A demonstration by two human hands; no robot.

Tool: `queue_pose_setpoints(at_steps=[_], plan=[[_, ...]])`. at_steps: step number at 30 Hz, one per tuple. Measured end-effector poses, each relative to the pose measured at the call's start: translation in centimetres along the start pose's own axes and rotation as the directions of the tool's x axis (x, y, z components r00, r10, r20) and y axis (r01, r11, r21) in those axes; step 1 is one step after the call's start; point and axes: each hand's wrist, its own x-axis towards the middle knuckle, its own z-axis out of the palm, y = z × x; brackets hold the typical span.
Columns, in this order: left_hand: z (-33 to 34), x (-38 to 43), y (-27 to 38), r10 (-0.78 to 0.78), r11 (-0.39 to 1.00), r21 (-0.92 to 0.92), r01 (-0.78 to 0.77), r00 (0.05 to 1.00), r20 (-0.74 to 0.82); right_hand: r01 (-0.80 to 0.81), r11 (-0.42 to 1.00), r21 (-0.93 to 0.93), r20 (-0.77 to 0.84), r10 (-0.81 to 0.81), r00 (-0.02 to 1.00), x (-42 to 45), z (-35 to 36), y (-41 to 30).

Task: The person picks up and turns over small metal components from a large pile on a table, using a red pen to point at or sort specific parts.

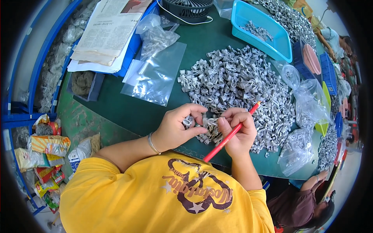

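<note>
My left hand (179,122), with a bangle at the wrist, curls around a small ring-shaped metal fitting (188,121). Its thumb and fingertips come close to another metal fitting (209,120) between the two hands; whether they touch it is unclear. A red pencil (223,142) lies across the fingers of my right hand (240,131), its tip pointing up and away. My right thumb and forefinger meet at the near end of that second fitting. Just beyond both hands spreads a large heap of grey metal fittings (233,77) with coiled ends and loops.
Clear plastic bags (154,78) and newspapers (107,32) lie at the left of the green table (116,107). A turquoise basket (262,43) and a black fan (188,8) stand at the back. Bagged fittings (300,145) lie right. A co-worker (297,206) sits at lower right.
</note>
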Motion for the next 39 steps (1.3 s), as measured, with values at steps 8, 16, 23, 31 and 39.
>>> queue_pose_setpoints(at_steps=[8,16,23,31,39], plan=[[-0.5,-0.1,0.3,0.064,0.997,0.037,-0.066,0.997,0.044,-0.185,0.915,0.36,0.023,0.189,0.982,-0.5,0.0,-1.2],[-0.6,-0.1,0.6,0.067,0.998,0.01,-0.068,0.996,0.051,-0.257,0.872,0.418,0.158,0.209,0.965,-1.1,-0.8,-0.7],[-0.6,0.1,1.2,0.142,0.987,-0.09,-0.134,0.987,0.081,-0.089,0.948,0.307,0.181,0.034,0.983,-1.7,-0.6,0.5],[-0.6,-0.3,0.5,-0.072,0.98,-0.178,0.092,0.991,0.114,0.247,0.95,0.19,-0.014,-0.249,0.968,-1.5,-0.1,-0.3],[-1.2,0.9,0.4,-0.454,0.312,-0.727,0.611,0.768,0.451,0.213,0.977,-0.002,0.031,-0.213,0.977,-0.3,-0.8,-1.4]])
